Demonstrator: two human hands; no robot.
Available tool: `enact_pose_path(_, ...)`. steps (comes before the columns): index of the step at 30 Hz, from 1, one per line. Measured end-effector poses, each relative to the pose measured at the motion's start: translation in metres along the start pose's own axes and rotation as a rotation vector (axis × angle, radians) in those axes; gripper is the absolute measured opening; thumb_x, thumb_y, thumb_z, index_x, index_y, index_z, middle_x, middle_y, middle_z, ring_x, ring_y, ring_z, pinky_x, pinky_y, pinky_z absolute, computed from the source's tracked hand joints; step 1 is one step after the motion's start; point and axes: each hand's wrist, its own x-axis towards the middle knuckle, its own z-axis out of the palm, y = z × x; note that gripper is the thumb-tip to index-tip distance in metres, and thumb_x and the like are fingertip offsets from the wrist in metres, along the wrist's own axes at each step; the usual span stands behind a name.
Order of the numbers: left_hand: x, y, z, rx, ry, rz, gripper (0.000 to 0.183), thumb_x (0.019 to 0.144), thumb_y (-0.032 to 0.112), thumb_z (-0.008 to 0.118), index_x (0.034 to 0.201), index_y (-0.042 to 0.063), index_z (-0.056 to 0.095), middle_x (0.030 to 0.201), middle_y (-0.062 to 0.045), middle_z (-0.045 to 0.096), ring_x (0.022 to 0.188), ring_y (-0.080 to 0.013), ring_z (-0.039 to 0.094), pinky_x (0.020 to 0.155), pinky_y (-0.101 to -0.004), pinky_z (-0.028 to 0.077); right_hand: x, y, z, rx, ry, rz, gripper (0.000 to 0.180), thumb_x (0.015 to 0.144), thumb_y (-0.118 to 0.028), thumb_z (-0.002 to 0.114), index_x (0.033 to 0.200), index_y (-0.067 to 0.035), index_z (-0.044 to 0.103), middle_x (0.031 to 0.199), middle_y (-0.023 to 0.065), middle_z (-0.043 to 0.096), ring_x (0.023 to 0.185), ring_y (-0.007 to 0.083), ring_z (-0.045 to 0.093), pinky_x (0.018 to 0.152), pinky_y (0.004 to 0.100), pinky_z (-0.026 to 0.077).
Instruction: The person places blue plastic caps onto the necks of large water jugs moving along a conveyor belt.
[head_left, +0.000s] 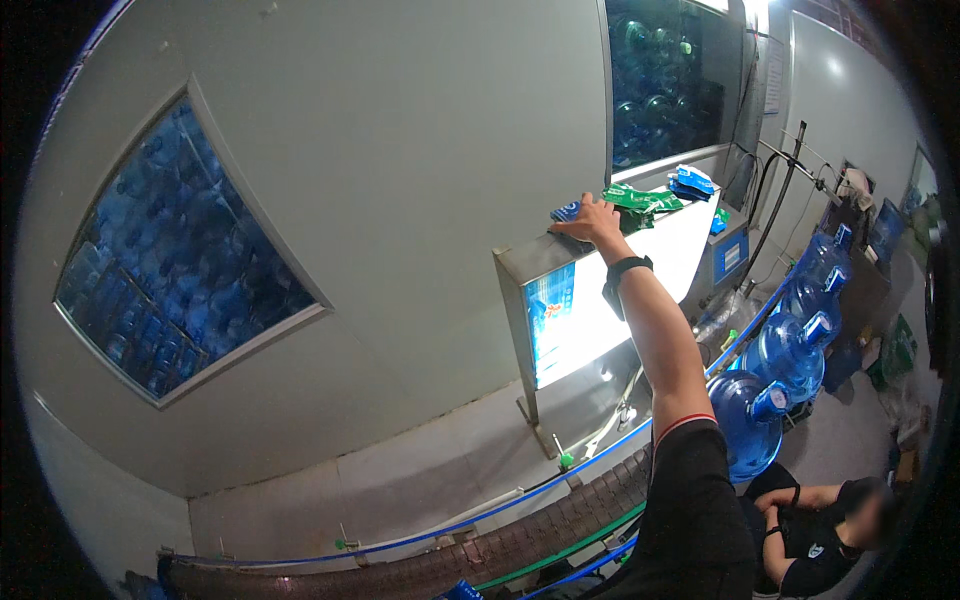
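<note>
My right hand (596, 222) reaches to the top of a lit inspection light box (517, 259), a black watch on its wrist. Its thumb and fingers are spread at a blue printed plastic piece (565, 211) lying there; whether they grip it is hidden. Just right of the fingers lies a pile of green printed plastic film pieces (637, 199). Farther along the same top is a stack of blue ones (691, 182). My left hand is out of view. A blue printed object (459, 591) shows at the bottom edge, mostly cut off.
A curved chain conveyor (420, 562) with blue and green guide rails runs below the light box. Large blue water bottles (746, 424) with wrapped necks line its right part. A person (814, 525) in black is at the lower right. Metal rods (784, 187) stand behind.
</note>
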Motion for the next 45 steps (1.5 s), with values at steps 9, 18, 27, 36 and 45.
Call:
enact_pose_path(9, 0.012, 0.01, 0.028, -0.037, 0.004, 0.012, 0.031, 0.084, 0.018, 0.061, 0.109, -0.001, 0.06, 0.104, -0.007, 0.061, 0.094, -0.017, 0.055, 0.083, -0.0299, 0.042, 0.043, 0.006, 0.017, -0.126, -0.148, 0.019, 0.084, 0.059, -0.041, 0.075, 0.126, -0.007, 0.038, 0.114, 0.0183, 0.055, 0.109, 0.0332, 0.052, 0.09, 0.0414, 0.041)
enact_pose_path(18, 0.021, 0.005, 0.03, -0.047, 0.055, -0.012, 0.04, 0.084, 0.016, 0.061, 0.117, -0.004, 0.053, 0.115, -0.013, 0.057, 0.105, -0.0214, 0.052, 0.092, -0.033, 0.039, 0.038, 0.014, 0.013, 0.049, -0.103, -0.048, 0.08, 0.059, -0.033, 0.077, 0.123, -0.006, 0.039, 0.111, 0.0177, 0.056, 0.105, 0.0327, 0.054, 0.087, 0.0362, 0.045)
enact_pose_path(27, 0.008, 0.012, 0.041, 0.042, 0.082, -0.022, 0.041, 0.084, 0.018, 0.062, 0.116, -0.005, 0.053, 0.116, -0.013, 0.057, 0.105, -0.022, 0.052, 0.092, -0.0318, 0.039, 0.03, 0.017, 0.013, 0.047, 0.025, -0.121, 0.072, 0.062, -0.031, 0.077, 0.12, -0.006, 0.042, 0.108, 0.0172, 0.056, 0.101, 0.0312, 0.056, 0.085, 0.0362, 0.045)
enact_pose_path(36, 0.031, -0.032, 0.019, -0.077, 0.013, 0.056, 0.031, 0.084, 0.014, 0.061, 0.11, -0.003, 0.057, 0.109, -0.01, 0.06, 0.099, -0.0192, 0.055, 0.088, -0.0307, 0.041, 0.03, 0.027, 0.026, 0.035, 0.004, -0.129, 0.078, 0.059, -0.034, 0.079, 0.121, -0.009, 0.04, 0.113, 0.0186, 0.052, 0.106, 0.0344, 0.054, 0.087, 0.0408, 0.045)
enact_pose_path(45, 0.018, -0.015, 0.034, -0.041, -0.004, 0.044, 0.027, 0.085, 0.015, 0.059, 0.106, -0.002, 0.061, 0.104, -0.009, 0.062, 0.097, -0.0176, 0.055, 0.087, -0.0295, 0.041, 0.026, 0.017, 0.017, 0.027, -0.043, -0.179, 0.079, 0.057, -0.034, 0.08, 0.12, -0.008, 0.04, 0.113, 0.0198, 0.051, 0.101, 0.0351, 0.055, 0.085, 0.0407, 0.047)
